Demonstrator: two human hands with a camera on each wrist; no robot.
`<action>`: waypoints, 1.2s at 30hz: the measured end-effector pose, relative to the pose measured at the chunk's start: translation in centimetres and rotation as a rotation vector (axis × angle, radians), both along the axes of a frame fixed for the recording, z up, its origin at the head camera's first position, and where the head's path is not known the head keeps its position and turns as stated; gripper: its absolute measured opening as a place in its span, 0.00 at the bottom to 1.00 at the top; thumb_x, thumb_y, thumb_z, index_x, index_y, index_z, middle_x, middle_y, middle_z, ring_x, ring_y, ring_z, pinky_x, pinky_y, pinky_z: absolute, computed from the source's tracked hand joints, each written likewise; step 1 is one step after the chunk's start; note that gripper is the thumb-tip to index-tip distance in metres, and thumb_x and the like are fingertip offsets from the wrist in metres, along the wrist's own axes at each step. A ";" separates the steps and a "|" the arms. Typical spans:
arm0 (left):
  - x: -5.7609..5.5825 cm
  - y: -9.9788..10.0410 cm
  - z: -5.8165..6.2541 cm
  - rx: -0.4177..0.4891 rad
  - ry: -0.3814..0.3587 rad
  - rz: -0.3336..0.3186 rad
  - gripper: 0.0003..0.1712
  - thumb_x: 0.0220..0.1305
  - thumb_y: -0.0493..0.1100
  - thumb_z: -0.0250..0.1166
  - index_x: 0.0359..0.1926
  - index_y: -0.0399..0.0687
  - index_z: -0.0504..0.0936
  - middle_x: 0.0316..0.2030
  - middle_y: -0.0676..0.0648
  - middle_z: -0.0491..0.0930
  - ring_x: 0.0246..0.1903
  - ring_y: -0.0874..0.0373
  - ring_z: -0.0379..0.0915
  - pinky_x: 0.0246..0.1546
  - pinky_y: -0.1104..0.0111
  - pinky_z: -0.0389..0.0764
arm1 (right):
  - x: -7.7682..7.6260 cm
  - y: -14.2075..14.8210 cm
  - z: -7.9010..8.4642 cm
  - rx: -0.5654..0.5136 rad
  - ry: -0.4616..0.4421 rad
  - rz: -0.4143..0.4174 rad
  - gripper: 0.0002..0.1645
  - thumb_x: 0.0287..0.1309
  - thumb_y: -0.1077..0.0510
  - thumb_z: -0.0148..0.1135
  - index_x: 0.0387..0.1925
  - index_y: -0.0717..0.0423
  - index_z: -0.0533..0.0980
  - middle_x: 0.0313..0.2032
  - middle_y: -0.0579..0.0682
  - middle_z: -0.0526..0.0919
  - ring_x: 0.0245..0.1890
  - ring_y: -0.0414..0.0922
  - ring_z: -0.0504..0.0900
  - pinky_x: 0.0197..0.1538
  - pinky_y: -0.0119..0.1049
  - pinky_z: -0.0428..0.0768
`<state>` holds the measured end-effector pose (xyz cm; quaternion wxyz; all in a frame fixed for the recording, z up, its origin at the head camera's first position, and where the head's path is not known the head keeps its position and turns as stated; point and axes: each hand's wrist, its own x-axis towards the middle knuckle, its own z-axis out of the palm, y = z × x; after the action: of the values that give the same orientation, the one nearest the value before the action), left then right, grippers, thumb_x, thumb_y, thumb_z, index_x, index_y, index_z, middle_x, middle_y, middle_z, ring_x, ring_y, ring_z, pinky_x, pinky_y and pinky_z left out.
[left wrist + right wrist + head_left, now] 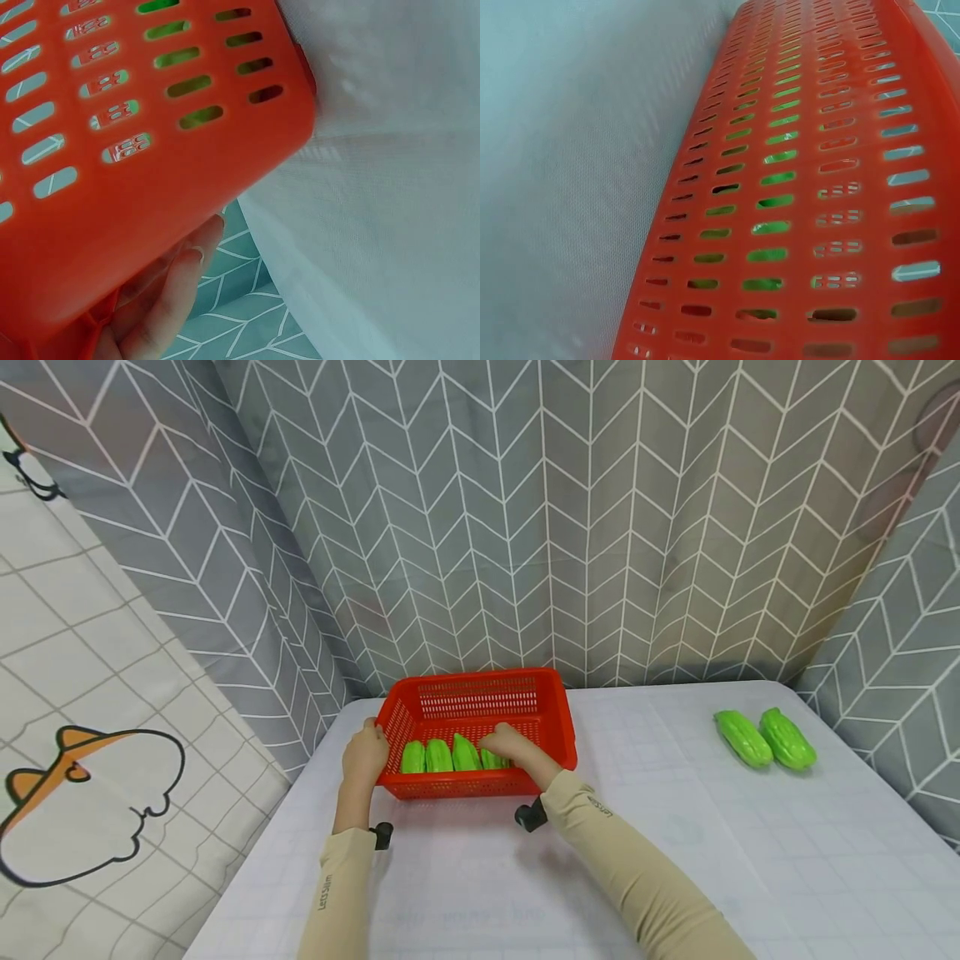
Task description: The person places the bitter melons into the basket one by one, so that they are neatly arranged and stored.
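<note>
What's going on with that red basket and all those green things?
A person's left hand is holding the left side of the red basket. Their right hand is inside it, at the rightmost of four green things lined up along the near side; I can't tell whether it's gripping that one. Two more green things lie side by side on the table, off to the right of the basket.

Grey zigzag-patterned curtains [600,527] enclose a white table [795,852], with a gridded, cartoon-printed cloth [97,652] at left.
</note>
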<state>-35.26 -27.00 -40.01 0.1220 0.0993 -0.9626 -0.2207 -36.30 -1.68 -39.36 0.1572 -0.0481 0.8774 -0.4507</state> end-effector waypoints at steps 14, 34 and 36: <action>0.0 -0.2 -0.2 0.010 -0.004 -0.011 0.26 0.76 0.43 0.41 0.67 0.32 0.64 0.51 0.24 0.77 0.46 0.30 0.78 0.45 0.43 0.77 | 0.2 0.7 0.0 -0.076 0.063 -0.018 0.27 0.62 0.53 0.58 0.58 0.66 0.70 0.53 0.60 0.79 0.49 0.52 0.77 0.59 0.50 0.77; 0.0 -0.1 0.3 0.015 0.010 -0.020 0.25 0.75 0.42 0.42 0.65 0.31 0.66 0.50 0.24 0.78 0.45 0.30 0.78 0.44 0.44 0.78 | 0.4 3.1 1.0 -0.161 0.141 -0.018 0.42 0.65 0.50 0.57 0.73 0.65 0.54 0.73 0.64 0.58 0.72 0.61 0.59 0.70 0.57 0.62; 0.0 -0.2 0.2 0.027 -0.001 -0.020 0.26 0.76 0.43 0.41 0.66 0.31 0.64 0.51 0.24 0.77 0.47 0.30 0.78 0.46 0.43 0.77 | 0.7 3.4 1.2 -0.159 0.156 -0.011 0.42 0.66 0.51 0.57 0.73 0.65 0.54 0.73 0.64 0.59 0.72 0.61 0.60 0.70 0.57 0.64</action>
<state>-35.29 -27.22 -39.85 0.1178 0.0917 -0.9606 -0.2346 -35.62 1.74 -38.21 0.0814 -0.0906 0.8487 -0.5147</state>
